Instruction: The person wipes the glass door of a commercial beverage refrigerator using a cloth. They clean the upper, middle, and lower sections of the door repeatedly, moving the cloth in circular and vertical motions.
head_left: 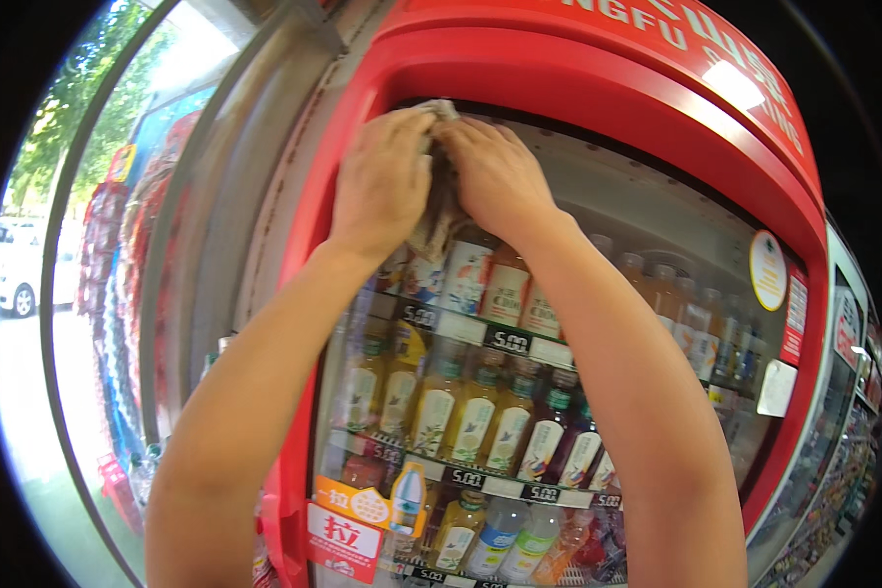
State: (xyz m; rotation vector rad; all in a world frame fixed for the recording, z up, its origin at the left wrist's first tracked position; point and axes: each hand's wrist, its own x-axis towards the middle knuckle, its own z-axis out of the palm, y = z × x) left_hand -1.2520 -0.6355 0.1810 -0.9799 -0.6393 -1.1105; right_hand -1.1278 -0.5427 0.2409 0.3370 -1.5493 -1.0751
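Observation:
Both arms reach up to the top left corner of the glass door (595,169) of a red drinks fridge (558,66). A greyish-brown cloth (441,198) is bunched between my left hand (382,176) and my right hand (496,173). The fingers of both hands press it against the upper glass, close under the red frame. One end of the cloth hangs below the hands. Behind the glass, bottles (474,411) stand in rows on shelves with price strips (511,340). My forearms hide part of the shelves.
Stickers (344,540) are on the door's lower left and a round one (768,270) on its right. A metal-framed glass panel (169,220) stands at left, with hanging packets (103,250) and a parked white car (26,268) beyond. Another cabinet (816,419) adjoins at right.

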